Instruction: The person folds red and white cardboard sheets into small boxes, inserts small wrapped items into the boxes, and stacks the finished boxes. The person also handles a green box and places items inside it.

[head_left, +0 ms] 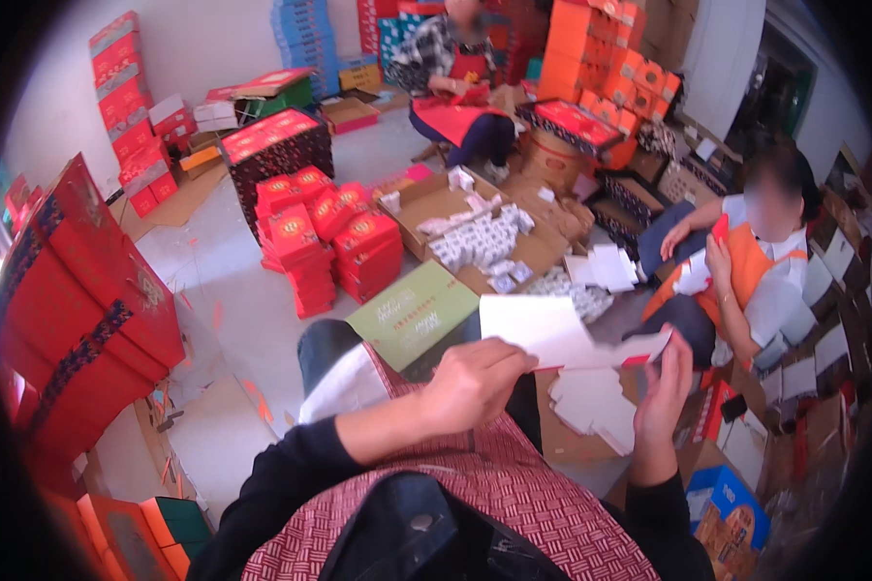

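Both my hands grip a folded paperboard box blank point(541, 334), white on the side toward me, with a red strip along its near edge. My left hand point(477, 385) pinches its near left edge, fingers closed. At the other end, my right hand point(665, 387) holds the right corner between thumb and fingers. Below the blank, between my hands, a stack of white flat blanks point(596, 402) lies on brown cardboard. A green printed box point(412, 315) rests just beyond my knees, left of the blank.
Red box stacks point(310, 232) stand ahead on the left. An open carton point(436, 208) and small white patterned boxes point(480, 240) lie ahead. A co-worker in an orange apron point(746, 261) sits at right; another in a red apron point(460, 107) sits farther off. Tall red cartons point(87, 290) rise at left.
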{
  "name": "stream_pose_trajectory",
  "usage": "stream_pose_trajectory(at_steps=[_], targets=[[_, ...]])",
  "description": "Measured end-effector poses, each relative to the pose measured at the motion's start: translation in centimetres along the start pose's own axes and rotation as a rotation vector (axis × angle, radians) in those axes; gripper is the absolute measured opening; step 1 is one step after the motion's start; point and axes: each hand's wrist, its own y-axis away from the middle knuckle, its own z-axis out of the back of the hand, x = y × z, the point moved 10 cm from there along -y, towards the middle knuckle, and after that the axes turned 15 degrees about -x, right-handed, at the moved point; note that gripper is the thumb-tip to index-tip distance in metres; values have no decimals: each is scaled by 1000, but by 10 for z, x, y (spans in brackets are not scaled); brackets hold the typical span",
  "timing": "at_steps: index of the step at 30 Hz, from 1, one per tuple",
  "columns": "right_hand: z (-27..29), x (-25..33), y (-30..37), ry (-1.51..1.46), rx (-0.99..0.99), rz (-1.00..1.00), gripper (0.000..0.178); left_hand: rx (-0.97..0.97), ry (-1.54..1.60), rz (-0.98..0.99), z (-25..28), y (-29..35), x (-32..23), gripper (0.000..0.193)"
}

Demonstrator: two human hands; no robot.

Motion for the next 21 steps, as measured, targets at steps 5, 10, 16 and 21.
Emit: stream_pose_trajectory(at_steps=[5, 10, 16, 21], targets=[[-7, 3, -74, 214, 270, -176, 32, 344, 266, 120, -18, 10, 31, 32], [-24, -97, -72, 946, 675, -49, 24, 597, 316, 369, -35, 28, 60, 14], [9, -66, -59, 378, 10, -21, 14, 531, 118, 613, -39, 40, 104, 9], [33, -60, -17, 294, 196, -138, 14, 205, 84, 785, -75, 17, 140, 6]])
